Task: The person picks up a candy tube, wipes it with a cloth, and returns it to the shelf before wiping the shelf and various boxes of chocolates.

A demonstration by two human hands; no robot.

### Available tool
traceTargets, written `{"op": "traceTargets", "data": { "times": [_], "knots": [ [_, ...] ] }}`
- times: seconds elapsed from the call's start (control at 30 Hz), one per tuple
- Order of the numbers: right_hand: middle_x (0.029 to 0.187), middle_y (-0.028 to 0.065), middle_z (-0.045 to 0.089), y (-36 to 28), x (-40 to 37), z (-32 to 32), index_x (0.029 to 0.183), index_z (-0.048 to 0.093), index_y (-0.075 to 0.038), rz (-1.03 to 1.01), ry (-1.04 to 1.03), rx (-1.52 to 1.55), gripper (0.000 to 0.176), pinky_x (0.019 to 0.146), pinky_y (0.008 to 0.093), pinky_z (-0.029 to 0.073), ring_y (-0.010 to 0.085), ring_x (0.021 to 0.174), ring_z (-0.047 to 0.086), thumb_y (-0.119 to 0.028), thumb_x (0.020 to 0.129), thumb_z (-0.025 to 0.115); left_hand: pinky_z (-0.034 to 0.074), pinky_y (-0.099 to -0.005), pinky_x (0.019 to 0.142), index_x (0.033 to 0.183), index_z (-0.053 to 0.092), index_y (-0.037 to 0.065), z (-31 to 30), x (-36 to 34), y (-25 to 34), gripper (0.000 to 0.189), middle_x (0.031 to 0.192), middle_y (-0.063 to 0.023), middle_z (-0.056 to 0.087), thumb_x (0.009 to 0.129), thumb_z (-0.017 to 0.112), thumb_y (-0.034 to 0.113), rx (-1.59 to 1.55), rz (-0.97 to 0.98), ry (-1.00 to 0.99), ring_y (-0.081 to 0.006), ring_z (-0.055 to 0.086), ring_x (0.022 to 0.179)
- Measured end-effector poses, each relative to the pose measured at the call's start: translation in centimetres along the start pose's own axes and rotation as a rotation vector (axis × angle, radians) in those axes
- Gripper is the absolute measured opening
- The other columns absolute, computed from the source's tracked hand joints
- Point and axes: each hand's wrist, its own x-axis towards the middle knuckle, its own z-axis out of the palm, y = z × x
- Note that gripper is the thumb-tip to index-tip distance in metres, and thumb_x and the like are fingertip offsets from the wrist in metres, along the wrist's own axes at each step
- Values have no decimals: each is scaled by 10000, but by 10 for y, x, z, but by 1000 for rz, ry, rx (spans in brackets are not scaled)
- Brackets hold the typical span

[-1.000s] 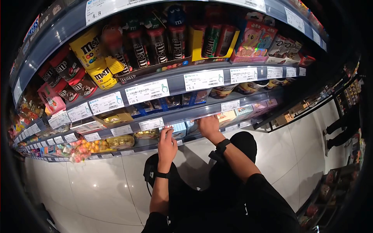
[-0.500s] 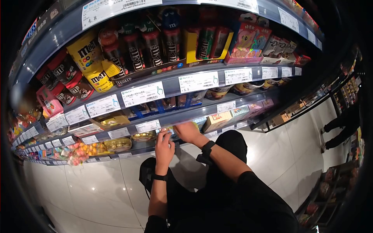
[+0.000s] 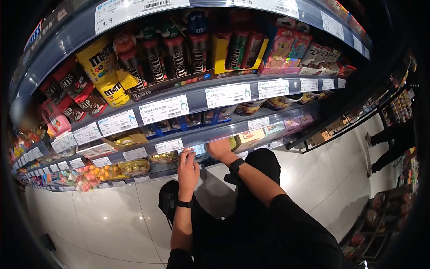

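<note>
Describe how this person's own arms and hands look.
The left hand and right hand are both ungloved. A slim black band circles the left wrist; a bulkier dark wristband is on the right. Black sleeves leave both forearms uncovered.

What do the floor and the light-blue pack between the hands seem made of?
Floor: likely polished tile or stone, from its mirrored lights and straight joints. Light-blue pack: perhaps smooth card, by its flat-looking face; plastic is possible.
</note>
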Motion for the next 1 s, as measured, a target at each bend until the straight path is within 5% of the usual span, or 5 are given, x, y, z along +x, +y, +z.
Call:
{"op": "traceTargets", "data": {
  "times": [0.2, 0.37, 0.53, 0.67, 1.0],
  "knots": [
    [1025, 237, 682, -22, 1, -21, 1087, 678, -53, -260, -155, 419, 275, 836, 565, 490, 462, 971, 634, -288, 1016, 555, 515, -481, 998, 1172, 673, -9, -1, 0, 3, 341, 1236, -178, 613, 853, 563, -63, 16, -60, -37, -407, 587, 1274],
    [1001, 234, 702, -18, 0, -48, 1123, 709, -118, -15, -449, 268, 297, 772, 530, 530, 428, 922, 678, -330, 1003, 540, 514, -479, 1013, 1176, 674, -17, 0, -1, -2, 364, 1240, -178, 613, 841, 550, -86, 2, 8, -12, -406, 587, 1283],
    [996, 214, 709, 6, -11, -36, 1071, 729, -93, 95, 22, -89, 285, 830, 570, 509, 436, 928, 669, -308, 977, 567, 505, -471, 1057, 1183, 683, -22, 2, -1, -1, 392, 1266, -169, 619, 834, 527, -106, -26, 9, 24, -385, 564, 1339],
    [1008, 210, 706, 8, -9, -24, 1070, 725, -84, 46, 151, -108, 268, 819, 573, 500, 445, 932, 661, -273, 968, 564, 506, -473, 1051, 1186, 681, -22, 3, -1, -3, 393, 1263, -173, 618, 834, 530, -104, -23, 11, 30, -387, 561, 1340],
    [1000, 202, 708, -25, 3, -28, 1114, 715, -104, -127, -316, 417, 306, 797, 537, 513, 427, 946, 666, -336, 1023, 538, 522, -473, 929, 1172, 669, -2, -1, -2, 2, 358, 1196, -175, 608, 837, 563, -70, 8, -42, -30, -415, 625, 1131]
  ]
}}
